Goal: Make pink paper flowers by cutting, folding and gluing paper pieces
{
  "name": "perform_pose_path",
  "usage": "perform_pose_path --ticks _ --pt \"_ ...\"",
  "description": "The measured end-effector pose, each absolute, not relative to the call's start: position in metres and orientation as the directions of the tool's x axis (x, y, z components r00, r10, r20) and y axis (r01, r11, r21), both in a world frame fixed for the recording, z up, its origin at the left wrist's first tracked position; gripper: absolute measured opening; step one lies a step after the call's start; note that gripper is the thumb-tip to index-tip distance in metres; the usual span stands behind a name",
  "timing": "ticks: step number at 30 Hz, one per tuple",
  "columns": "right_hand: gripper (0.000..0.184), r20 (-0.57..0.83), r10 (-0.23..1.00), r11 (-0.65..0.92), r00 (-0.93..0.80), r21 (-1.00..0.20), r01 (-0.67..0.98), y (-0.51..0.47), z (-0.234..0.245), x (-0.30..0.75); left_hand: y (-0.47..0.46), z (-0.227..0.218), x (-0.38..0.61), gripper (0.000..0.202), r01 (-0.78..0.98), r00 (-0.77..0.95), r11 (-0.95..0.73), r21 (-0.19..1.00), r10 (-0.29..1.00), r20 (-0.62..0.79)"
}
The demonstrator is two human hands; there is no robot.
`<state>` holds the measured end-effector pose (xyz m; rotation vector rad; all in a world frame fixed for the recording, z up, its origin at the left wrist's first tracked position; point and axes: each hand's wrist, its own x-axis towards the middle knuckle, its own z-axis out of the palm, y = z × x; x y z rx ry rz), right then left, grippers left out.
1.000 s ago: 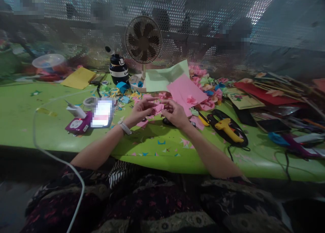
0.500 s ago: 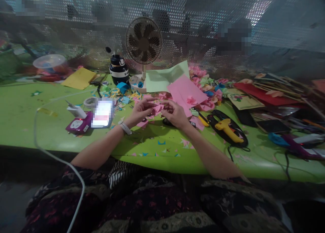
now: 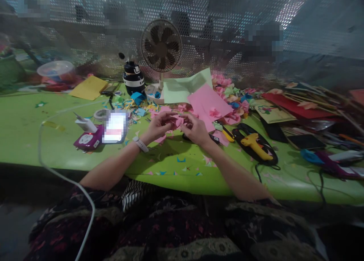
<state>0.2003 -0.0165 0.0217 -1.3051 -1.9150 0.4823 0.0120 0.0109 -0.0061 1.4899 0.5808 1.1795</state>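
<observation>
While the left hand [image 3: 159,127] pinches pink paper [image 3: 178,122] | right hand [image 3: 195,129] grips it too | fan [image 3: 161,46] — beyond

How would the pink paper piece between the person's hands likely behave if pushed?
The pink paper piece looks thin, so it would probably bend or crease rather than stay stiff. It is likely very light, being small and held up between the left hand and right hand; it seems unlikely to roll, given its angular look.

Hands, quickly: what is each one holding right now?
Left hand: closed, pinching a small pink paper piece.
Right hand: closed, pinching the same piece.
</observation>
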Motion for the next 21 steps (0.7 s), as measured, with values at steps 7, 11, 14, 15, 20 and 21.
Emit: perform_pose_path --ticks 7,11,14,15,20,21 --pt "0.038 0.38 0.901 0.424 -0.209 -0.669 0.61 -0.017 0.0224 0.2016 0.0108 -0.0047 0.011 0.043 -0.22 0.393 -0.279 0.935 0.852 0.347" --pt "0.037 0.385 0.897 0.434 -0.219 -0.668 0.604 -0.0171 0.0217 0.2018 0.0093 -0.0033 0.012 0.043 -0.217 0.398 -0.272 0.938 0.853 0.339" --pt "0.039 0.396 0.894 0.439 -0.212 -0.673 0.595 -0.0162 0.0194 0.2017 0.0088 -0.0028 0.0119 0.042 -0.217 0.399 -0.269 0.938 0.853 0.337" --pt "0.041 0.403 0.892 0.441 -0.205 -0.674 0.593 -0.016 0.0187 0.2016 0.0088 -0.0027 0.0116 0.043 -0.217 0.401 -0.266 0.939 0.853 0.334" --pt "0.042 0.444 0.877 0.457 -0.182 -0.656 0.602 -0.0171 0.0169 0.2001 0.0095 -0.0026 0.0104 0.043 -0.213 0.386 -0.265 0.94 0.861 0.33" --pt "0.04 0.446 0.876 0.458 -0.183 -0.649 0.608 -0.0175 0.0167 0.1997 0.0096 -0.0025 0.0104 0.043 -0.214 0.384 -0.269 0.939 0.861 0.334"
